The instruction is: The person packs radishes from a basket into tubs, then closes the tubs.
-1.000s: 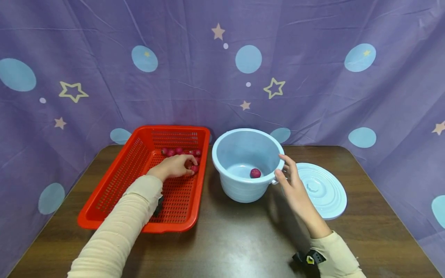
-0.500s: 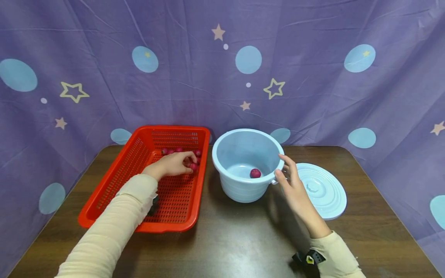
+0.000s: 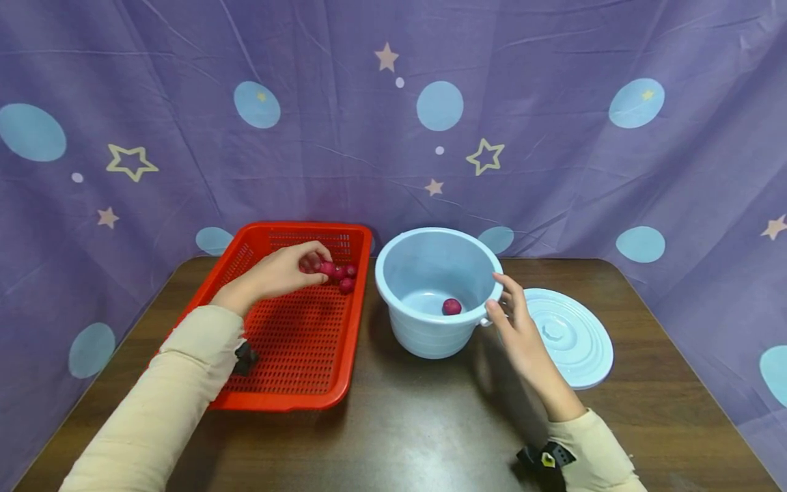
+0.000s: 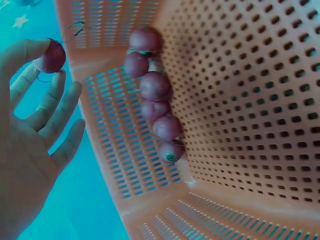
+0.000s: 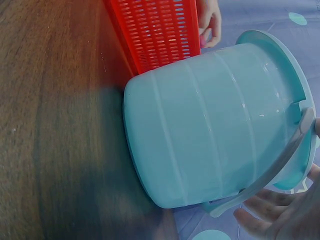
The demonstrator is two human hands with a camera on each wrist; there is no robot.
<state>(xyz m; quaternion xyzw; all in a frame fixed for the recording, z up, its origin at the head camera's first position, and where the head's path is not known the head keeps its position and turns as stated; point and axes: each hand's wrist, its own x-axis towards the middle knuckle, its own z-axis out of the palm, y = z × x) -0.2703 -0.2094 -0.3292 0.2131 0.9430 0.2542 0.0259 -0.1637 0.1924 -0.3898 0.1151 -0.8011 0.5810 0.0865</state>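
Observation:
My left hand (image 3: 279, 272) pinches a round purple-red radish (image 4: 50, 56) between thumb and fingertip, over the red basket (image 3: 349, 342). Thin root threads trail from it in the left wrist view, the other fingers spread beneath. More radishes (image 4: 155, 86) lie in a row along a basket wall; the hand hides some of them in the head view. At the right side of the light blue bucket (image 3: 430, 338), my right hand (image 3: 522, 335) holds the rim, thumb and index finger on top and other fingers outside. A single radish (image 3: 451, 307) rests on the bucket's floor.
A round light blue lid (image 3: 568, 338) lies on the wooden table (image 3: 393, 430) to the right of the bucket, partly behind my right hand. The bucket's grey handle (image 5: 270, 175) hangs at its side. A purple patterned curtain (image 3: 344, 102) stands behind the table.
My left hand has moved left and away from the basket's right wall, with a radish now between its fingers. The right hand and the bucket have stayed put.

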